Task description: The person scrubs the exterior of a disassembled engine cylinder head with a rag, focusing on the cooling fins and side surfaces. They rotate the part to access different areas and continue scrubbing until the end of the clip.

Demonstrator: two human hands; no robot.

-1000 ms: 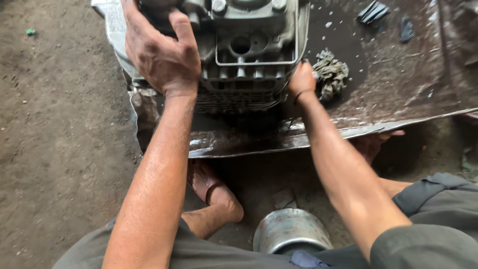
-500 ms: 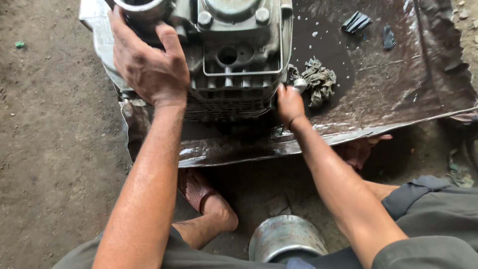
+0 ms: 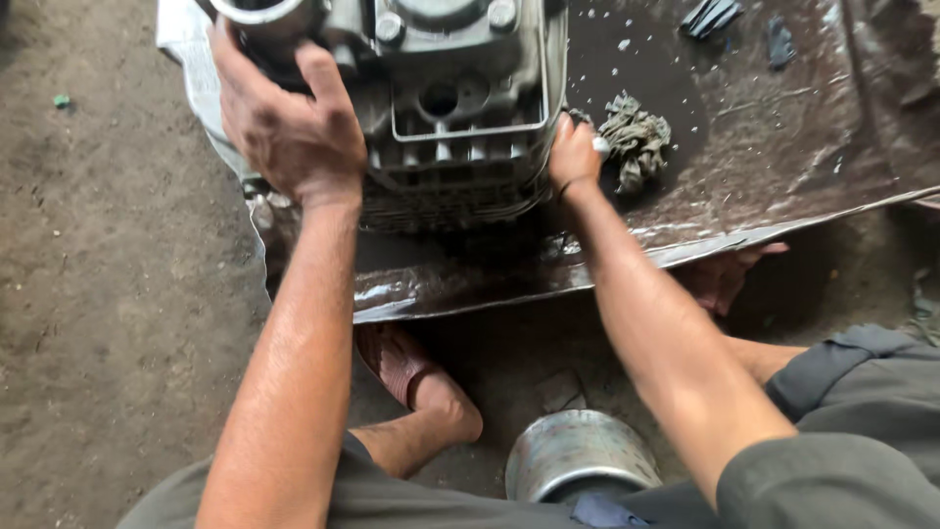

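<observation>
Dark oily sheet (image 3: pixel 783 147) lies on the dirt floor (image 3: pixel 108 323). Grey finned engine block (image 3: pixel 460 108) stands on the sheet. Left hand (image 3: pixel 289 122) spread, fingers curled over the block's left side. Right hand (image 3: pixel 576 152) closed against its right edge. Crumpled rag (image 3: pixel 636 137) just beside. Metal can (image 3: pixel 578 456) near the feet.

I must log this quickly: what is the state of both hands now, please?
Left hand: closed, gripping the left side of the grey engine block.
Right hand: pressed to the block's right side; its grip cannot be told.
</observation>
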